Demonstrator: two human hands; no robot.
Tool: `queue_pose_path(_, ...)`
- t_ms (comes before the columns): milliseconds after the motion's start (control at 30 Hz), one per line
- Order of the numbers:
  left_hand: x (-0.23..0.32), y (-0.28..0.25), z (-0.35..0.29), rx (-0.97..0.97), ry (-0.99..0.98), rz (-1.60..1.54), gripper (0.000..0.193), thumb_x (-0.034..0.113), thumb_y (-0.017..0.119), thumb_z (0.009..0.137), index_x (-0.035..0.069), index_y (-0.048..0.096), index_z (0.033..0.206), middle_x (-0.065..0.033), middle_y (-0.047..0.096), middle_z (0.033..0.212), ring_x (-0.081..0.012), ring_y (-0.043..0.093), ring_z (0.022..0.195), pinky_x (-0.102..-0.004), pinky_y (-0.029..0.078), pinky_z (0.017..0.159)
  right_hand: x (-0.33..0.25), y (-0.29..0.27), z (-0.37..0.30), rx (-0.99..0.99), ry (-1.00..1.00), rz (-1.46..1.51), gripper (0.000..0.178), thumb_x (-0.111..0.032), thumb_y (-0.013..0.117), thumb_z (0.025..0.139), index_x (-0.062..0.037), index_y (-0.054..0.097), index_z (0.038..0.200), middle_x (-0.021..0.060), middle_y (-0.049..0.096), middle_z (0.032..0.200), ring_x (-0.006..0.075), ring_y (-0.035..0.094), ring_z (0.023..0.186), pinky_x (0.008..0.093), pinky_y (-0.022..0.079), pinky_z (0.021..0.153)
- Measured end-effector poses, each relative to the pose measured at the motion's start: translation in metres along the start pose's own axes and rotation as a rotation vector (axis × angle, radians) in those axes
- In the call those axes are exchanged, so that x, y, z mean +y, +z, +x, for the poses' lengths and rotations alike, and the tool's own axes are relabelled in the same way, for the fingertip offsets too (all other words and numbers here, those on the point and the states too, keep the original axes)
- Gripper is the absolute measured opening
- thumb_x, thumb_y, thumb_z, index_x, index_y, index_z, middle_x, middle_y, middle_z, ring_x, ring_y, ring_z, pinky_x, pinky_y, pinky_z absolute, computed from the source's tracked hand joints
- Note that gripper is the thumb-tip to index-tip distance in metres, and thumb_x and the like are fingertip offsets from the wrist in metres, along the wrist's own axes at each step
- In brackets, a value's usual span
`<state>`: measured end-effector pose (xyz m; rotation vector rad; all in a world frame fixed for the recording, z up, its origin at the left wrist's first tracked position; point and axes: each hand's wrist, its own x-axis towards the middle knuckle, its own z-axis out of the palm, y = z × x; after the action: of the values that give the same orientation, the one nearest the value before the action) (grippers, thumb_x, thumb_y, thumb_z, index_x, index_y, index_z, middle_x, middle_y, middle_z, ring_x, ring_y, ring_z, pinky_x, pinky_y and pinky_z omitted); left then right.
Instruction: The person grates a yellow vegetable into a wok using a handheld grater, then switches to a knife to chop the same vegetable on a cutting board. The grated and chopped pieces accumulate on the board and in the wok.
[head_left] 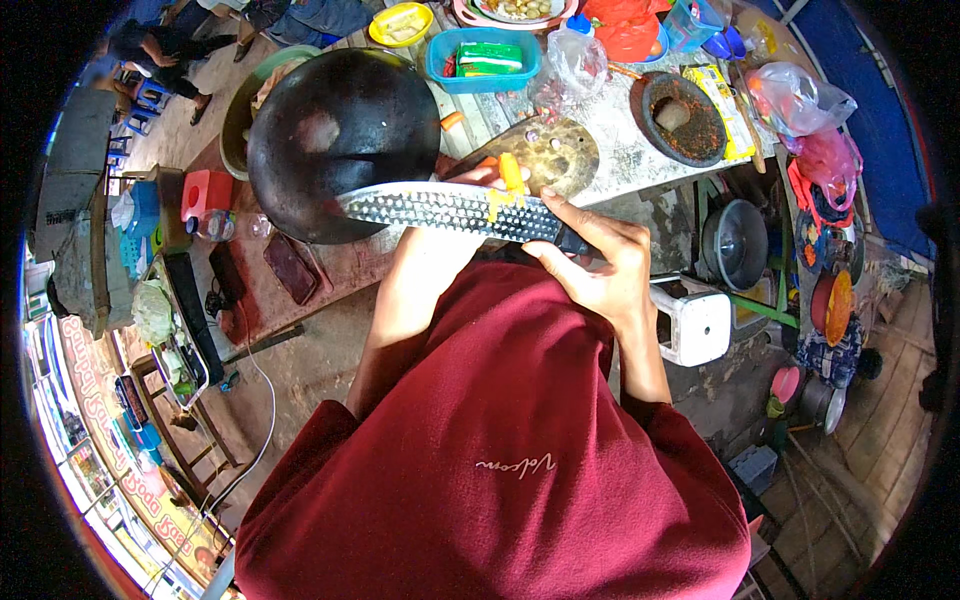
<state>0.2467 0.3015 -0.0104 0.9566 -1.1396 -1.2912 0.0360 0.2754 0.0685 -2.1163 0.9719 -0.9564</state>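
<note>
Right hand [600, 255] wrapped firmly around the black handle of a broad-bladed knife [440, 208], its dimpled blade running out leftward, almost level across the view. Behind that blade, the left hand [482, 174] is clamped on a carrot [511, 174]; much of the grip is hidden by the steel, but bright orange shows above the edge. And there are carrot bits [497, 204] stuck to the blade! Hands close together here, carrot held up in front of the maroon shirt [490, 400], by the near edge of the counter [622, 165].

Just beyond sits a round, stained chopping board [567, 150]. To the left, a huge blackened wok [345, 130] takes up the counter, an orange piece [452, 120] just beside its rim. Over on the right, a stone mortar [650, 100] smeared with red paste; further back, a teal basin [438, 68] carrying green packets [488, 58].
</note>
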Motion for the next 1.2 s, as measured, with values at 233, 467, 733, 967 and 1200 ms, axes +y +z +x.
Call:
queue_pose_path(233, 0.009, -0.006, 0.000, 0.124, -0.302, -0.483, 0.037, 0.006, 0.059, 0.095, -0.005, 0.052, 0.129, -0.0146, 0.063, 0.121, -0.0194, 0.061, 0.115, -0.0337, 0.048, 0.102, 0.007, -0.001, 0.001, 0.037, -0.001, 0.010, 0.051, -0.014, 0.088, 0.069, -0.0017, 0.071, 0.115, 0.0187, 0.073, 0.097, 0.0225, 0.074, 0.083, 0.0310, 0.057, 0.074)
queue_pose_path(467, 0.036, -0.015, 0.003, -0.015, -0.294, -0.387, 0.021, 0.005, 0.063, 0.089, -0.003, 0.065, 0.108, -0.0106, 0.068, 0.106, -0.0190, 0.063, 0.099, -0.0321, 0.050, 0.090, 0.014, -0.019, 0.007, 0.107, 0.194, -0.030, 0.049, -0.009, 0.084, 0.073, 0.0022, 0.068, 0.118, 0.0196, 0.073, 0.104, 0.0171, 0.072, 0.087, 0.0291, 0.056, 0.076)
queue_pose_path(733, 0.004, -0.008, 0.004, 0.082, -0.134, -0.317, 0.035, 0.009, 0.059, 0.097, -0.006, 0.054, 0.128, -0.0127, 0.064, 0.120, -0.0171, 0.062, 0.107, -0.0309, 0.051, 0.096, 0.005, 0.004, 0.010, 0.035, -0.035, 0.033, 0.050, -0.013, 0.087, 0.070, -0.0010, 0.070, 0.116, 0.0189, 0.073, 0.099, 0.0236, 0.074, 0.084, 0.0311, 0.058, 0.073)
queue_pose_path(967, 0.009, -0.012, 0.004, 0.071, -0.230, -0.746, 0.037, 0.017, 0.058, 0.098, -0.006, 0.056, 0.127, -0.0153, 0.064, 0.122, -0.0218, 0.062, 0.112, -0.0335, 0.051, 0.098, 0.003, 0.003, 0.013, -0.029, -0.013, 0.008, 0.051, -0.010, 0.087, 0.069, 0.0015, 0.070, 0.115, 0.0180, 0.073, 0.103, 0.0232, 0.074, 0.087, 0.0309, 0.058, 0.076)
queue_pose_path(1200, 0.035, -0.005, 0.007, 0.017, -0.086, 0.057, 0.026, 0.011, 0.060, 0.095, -0.005, 0.062, 0.115, -0.0129, 0.067, 0.111, -0.0181, 0.063, 0.102, -0.0320, 0.052, 0.090, 0.007, -0.002, 0.015, 0.031, -0.047, -0.033, 0.051, -0.011, 0.087, 0.069, 0.0019, 0.070, 0.115, 0.0193, 0.073, 0.100, 0.0211, 0.074, 0.084, 0.0305, 0.057, 0.074)
